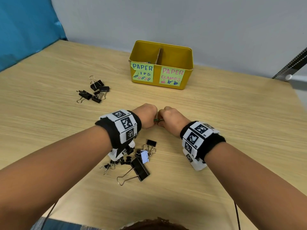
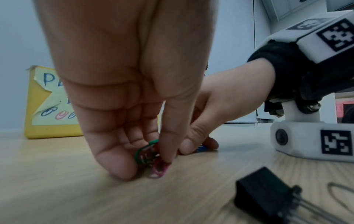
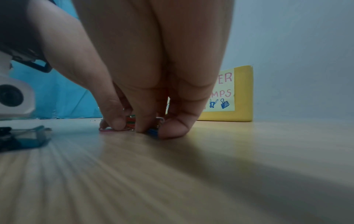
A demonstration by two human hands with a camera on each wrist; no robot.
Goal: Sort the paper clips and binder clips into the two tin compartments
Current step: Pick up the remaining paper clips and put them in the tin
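Note:
Both hands meet at the middle of the table over a small heap of coloured paper clips point(image 1: 156, 121). My left hand point(image 1: 147, 116) pinches green and pink paper clips point(image 2: 151, 157) between thumb and fingers against the tabletop. My right hand point(image 1: 169, 118) pinches blue paper clips point(image 3: 153, 131) with its fingertips on the wood. The yellow tin point(image 1: 161, 63) stands beyond, split by a cardboard divider; its left compartment is labelled paper clips, its right one paper clamps. Black binder clips lie in one pile point(image 1: 93, 91) at the left and another pile point(image 1: 139, 161) under my left wrist.
The wooden table point(image 1: 232, 122) runs to a grey wall behind the tin. A blue cloth point(image 1: 25, 30) hangs at the far left. A metal rail point(image 1: 292, 63) crosses the right edge. One large binder clip point(image 2: 268, 197) lies just behind my left hand.

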